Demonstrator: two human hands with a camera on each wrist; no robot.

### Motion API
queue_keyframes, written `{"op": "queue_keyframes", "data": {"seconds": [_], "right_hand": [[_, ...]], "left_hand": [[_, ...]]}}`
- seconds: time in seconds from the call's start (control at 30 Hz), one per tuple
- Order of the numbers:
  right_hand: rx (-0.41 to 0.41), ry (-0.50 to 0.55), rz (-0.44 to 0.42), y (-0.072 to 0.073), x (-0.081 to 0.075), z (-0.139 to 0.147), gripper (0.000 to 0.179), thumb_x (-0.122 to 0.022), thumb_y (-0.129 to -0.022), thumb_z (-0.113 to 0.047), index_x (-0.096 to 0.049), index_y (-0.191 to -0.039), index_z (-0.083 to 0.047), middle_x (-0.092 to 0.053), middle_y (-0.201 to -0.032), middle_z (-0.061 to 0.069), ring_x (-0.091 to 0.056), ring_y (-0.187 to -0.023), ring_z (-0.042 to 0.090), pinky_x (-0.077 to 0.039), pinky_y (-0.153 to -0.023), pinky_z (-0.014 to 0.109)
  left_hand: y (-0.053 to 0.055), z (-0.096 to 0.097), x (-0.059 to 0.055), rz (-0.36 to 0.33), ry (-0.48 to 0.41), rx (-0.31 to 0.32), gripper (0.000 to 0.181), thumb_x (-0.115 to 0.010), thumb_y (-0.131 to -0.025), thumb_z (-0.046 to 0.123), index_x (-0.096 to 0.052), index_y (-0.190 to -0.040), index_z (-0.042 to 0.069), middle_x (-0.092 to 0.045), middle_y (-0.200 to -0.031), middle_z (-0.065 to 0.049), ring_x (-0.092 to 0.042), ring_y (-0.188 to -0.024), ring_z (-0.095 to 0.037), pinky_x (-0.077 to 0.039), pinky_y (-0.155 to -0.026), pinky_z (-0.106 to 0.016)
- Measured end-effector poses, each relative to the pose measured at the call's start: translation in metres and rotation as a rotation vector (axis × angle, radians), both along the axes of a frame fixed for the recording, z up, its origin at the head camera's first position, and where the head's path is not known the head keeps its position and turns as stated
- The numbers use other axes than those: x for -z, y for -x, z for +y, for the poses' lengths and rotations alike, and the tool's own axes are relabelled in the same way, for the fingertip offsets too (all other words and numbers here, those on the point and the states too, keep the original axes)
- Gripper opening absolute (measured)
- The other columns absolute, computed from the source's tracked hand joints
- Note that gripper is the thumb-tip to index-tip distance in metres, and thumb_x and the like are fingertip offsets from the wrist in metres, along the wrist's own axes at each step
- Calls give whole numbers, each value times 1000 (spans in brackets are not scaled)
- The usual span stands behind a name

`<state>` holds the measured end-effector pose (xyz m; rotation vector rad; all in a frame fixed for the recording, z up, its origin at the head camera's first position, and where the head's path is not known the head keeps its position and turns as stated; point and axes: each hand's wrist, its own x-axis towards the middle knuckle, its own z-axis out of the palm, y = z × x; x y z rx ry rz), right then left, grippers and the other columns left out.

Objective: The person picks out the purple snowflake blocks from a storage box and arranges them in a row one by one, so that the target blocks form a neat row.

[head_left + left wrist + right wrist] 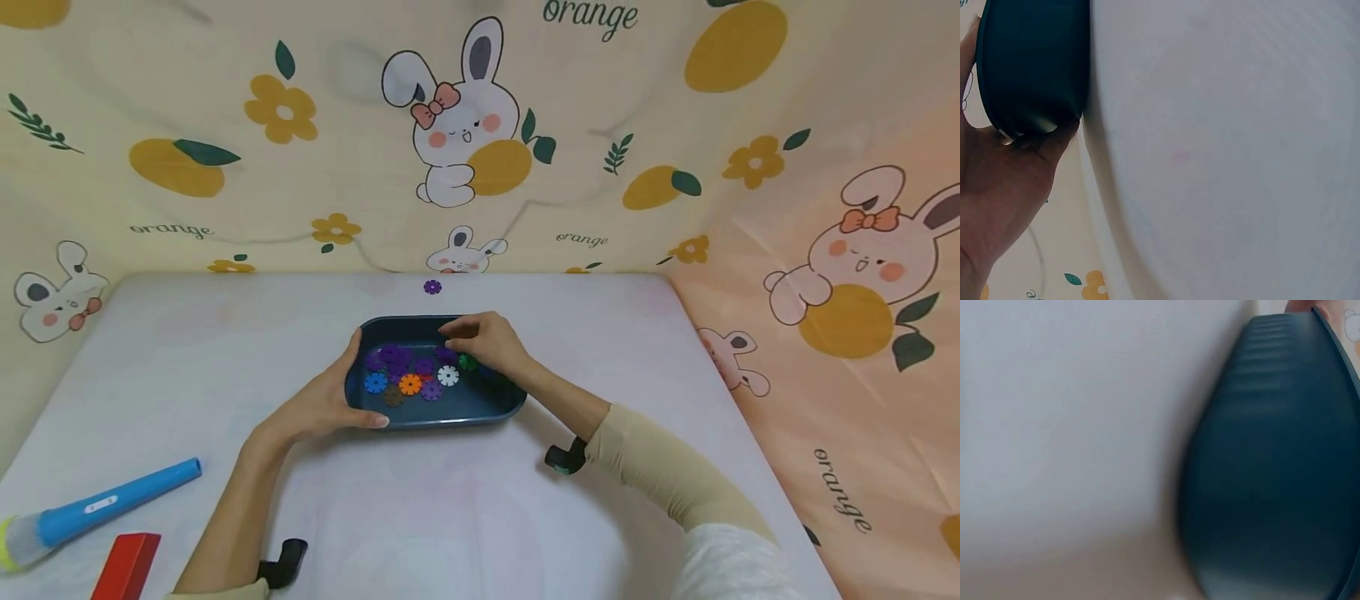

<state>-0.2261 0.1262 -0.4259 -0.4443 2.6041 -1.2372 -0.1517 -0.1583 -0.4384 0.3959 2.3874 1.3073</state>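
Tray [487,404]: dark blue-green, mid-table on the white tabletop [450,517], discs inside, bunched mostly toward its L half
L hand [326,400]: gripping tray's L end, thumb along the near rim, fingers round the far side; L wrist view backs that up
R hand [495,342]: reaching in over tray's R half, fingers bent, thumb & index close together near the far wall, right by a dark purple disc [447,355]; can't tell if they're pinching anything, & R wrist view is mostly tray's outer wall, so no help
Discs in tray: purple cluster [390,358], plus blue disc [376,382], orange disc [410,384], white disc [447,376], brown disc [393,396] & green disc [467,362], the last just below R fingers; they overlap, so no exact count
Lone disc [432,287]: purple, flat on the tabletop past tray's far rim, apart from it
Done: tray steadied, R hand in among the pcs; nearly all discs in view sit inside, 1 outside
Left: depends on direction, which I can't tell from here; if discs are coming out, I'd say barely begun, w/ most to go; if going in, prob just the lone one
Mic [120,502] & red block [126,567]: table's near L corner, well apart from tray, no hand on either, so prob no part in it atm
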Motion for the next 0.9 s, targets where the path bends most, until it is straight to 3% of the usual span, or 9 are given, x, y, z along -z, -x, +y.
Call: {"op": "queue_keyframes", "data": {"seconds": [0.27,0.4,0.6,0.9], "right_hand": [[42,-184,16,-3,9,-5,24,-80,-86,-17,-78,-109,-14,-76,-99,1,-68,-88,12,-55,-77,27],[36,-181,35,-2,11,-9,22,-82,-83,-16,-79,-105,-12,-76,-94,1,-67,-83,11,-54,-70,24],[28,-173,49,-5,14,-15,22,-84,-81,-15,-77,-101,-9,-74,-90,1,-67,-80,9,-55,-72,22],[-63,-248,144,-13,16,-21,26,-85,-79,-17,-75,-102,-7,-73,-91,3,-67,-82,11,-54,-73,21]], "left_hand": [[-1,2,1,-4,16,3,134,-88,-74,35,14,-158,16,1,-165,-20,-5,-150,-43,-11,-116,-63],[-1,1,-1,-1,23,1,134,-88,-74,35,14,-158,17,1,-165,-20,-6,-149,-44,-11,-116,-64],[0,0,-3,-11,22,5,134,-88,-74,36,15,-158,18,1,-165,-21,-6,-149,-46,-11,-115,-66],[-1,1,-2,-10,26,2,133,-88,-75,36,15,-158,18,0,-164,-23,-6,-149,-46,-11,-115,-65]]}}
